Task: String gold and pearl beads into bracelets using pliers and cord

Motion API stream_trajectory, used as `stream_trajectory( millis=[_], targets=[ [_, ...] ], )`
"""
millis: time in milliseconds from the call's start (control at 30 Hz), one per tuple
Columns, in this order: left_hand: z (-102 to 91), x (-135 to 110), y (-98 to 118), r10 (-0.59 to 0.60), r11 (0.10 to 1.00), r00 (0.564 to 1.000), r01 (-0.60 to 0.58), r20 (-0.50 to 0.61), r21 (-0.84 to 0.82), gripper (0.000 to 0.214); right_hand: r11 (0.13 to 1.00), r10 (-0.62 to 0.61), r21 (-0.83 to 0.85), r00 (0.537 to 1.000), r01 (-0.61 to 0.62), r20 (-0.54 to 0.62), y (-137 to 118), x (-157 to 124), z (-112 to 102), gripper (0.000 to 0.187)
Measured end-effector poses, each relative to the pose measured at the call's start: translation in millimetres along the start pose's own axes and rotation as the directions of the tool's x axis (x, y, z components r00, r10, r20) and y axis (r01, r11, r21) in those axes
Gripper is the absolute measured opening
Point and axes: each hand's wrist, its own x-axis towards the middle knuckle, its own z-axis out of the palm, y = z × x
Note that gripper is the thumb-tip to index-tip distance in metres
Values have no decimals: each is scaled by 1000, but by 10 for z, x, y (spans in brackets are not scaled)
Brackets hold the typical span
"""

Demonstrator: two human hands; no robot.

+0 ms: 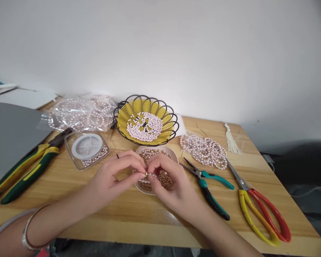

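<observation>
Over a pale bowl of gold beads, my two hands meet fingertip to fingertip. My left hand, with a dark ring on one finger, pinches a small gold bead between thumb and forefinger. In the thumb and fingers of my right hand is a small pearly bead, right beside the gold one. Whether a thread joins the two is too fine to tell. Just behind the bowl stands a yellow woven basket with loose pearly beads inside.
On the left lie large green-yellow pliers, a clear box with a white spool, and bagged bead strands. At right are bead strands, teal needle-nose pliers, scissors and a white tassel.
</observation>
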Motion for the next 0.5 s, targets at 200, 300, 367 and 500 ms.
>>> stream_trajectory(
  millis=[200, 300, 367, 500],
  targets=[
    [-24, 5, -1, -46, 999, 999, 46, 2, -7, 11, 999, -4, -35, 1000, 5, 12, 2, 17, -60, 8],
    [-28, 11, 2, -50, 999, 999, 50, -9, 8, 10, 996, -4, -86, 1000, 4, 0, -13, 23, -130, 9],
    [-26, 18, 6, -50, 999, 999, 50, -14, 17, 9, 994, -2, -109, 1000, 0, -18, -20, 21, -174, 10],
    [-26, 26, 17, -40, 998, 999, 41, -24, 41, 10, 992, 10, -129, 1000, -9, 0, 0, 25, -210, 13]
  ],
)
